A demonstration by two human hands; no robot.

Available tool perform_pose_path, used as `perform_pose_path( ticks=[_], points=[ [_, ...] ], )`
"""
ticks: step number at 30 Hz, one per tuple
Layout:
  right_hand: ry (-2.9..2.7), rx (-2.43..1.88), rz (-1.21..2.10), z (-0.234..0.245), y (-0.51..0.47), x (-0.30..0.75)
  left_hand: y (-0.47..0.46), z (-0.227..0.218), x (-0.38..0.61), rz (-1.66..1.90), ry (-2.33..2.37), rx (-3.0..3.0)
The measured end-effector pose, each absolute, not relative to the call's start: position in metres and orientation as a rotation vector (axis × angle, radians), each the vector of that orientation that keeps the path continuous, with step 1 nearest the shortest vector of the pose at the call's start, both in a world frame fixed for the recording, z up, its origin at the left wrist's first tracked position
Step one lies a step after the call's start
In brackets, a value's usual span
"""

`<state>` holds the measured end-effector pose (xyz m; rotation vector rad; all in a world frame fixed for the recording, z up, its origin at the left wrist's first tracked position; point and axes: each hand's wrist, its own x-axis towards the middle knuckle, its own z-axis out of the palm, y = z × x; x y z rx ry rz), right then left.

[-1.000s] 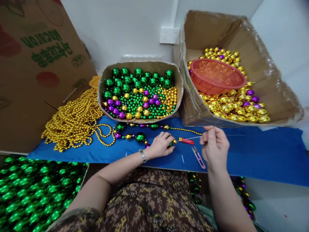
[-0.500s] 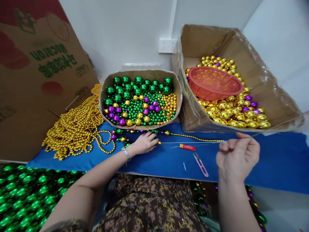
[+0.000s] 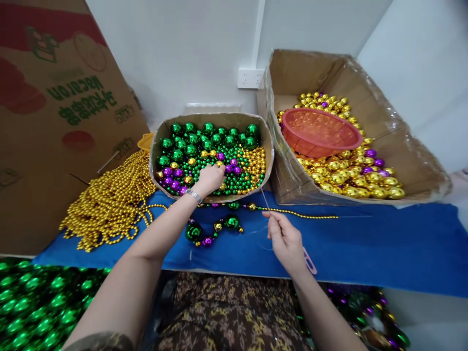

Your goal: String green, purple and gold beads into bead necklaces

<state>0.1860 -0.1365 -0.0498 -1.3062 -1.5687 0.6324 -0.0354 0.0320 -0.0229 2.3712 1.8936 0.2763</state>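
Observation:
My left hand [image 3: 209, 178] reaches into the small cardboard box [image 3: 212, 119] of green, gold and purple beads, its fingers curled down among the beads near the front; what it grips is hidden. My right hand [image 3: 287, 240] hovers over the blue cloth [image 3: 383, 239], thumb and fingers pinched on a thin needle or thread that slants up toward the box. A partly strung strand of large green, gold and purple beads [image 3: 214, 226] lies on the cloth between my hands.
A big cardboard box [image 3: 402, 141] at the right holds gold beads and a red plastic basket [image 3: 320, 130]. A heap of gold bead strands [image 3: 109, 202] lies at the left beside a large carton [image 3: 54, 122]. Pink snips [image 3: 310, 263] peek from behind my right hand. Green beads [image 3: 36, 302] fill a bin below left.
My left hand left the strand on the cloth and moved up into the small bead box. My right hand came back left and down from the far right, still pinching the thread.

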Motion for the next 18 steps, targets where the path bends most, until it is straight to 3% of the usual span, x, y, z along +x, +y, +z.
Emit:
perform_pose_path(
  ticks=[3,6,9,13,18],
  points=[
    [-1.676,-1.319,0.588,-0.051,-0.134,0.184,0.039,-0.023,-0.037,0.258,1.807,2.385],
    [-1.76,-1.293,0.475,-0.057,-0.132,0.186,0.025,-0.021,-0.043,0.72,1.523,2.217],
    [-1.826,-1.258,0.356,-0.062,-0.131,0.188,-0.002,-0.019,-0.048,1.087,1.079,1.645],
    [-1.884,-1.255,0.258,-0.066,-0.133,0.187,-0.033,-0.021,-0.052,1.141,0.801,1.101],
    [-1.951,-1.266,0.177,-0.069,-0.135,0.185,-0.046,-0.024,-0.05,1.18,0.727,0.98]
  ],
)
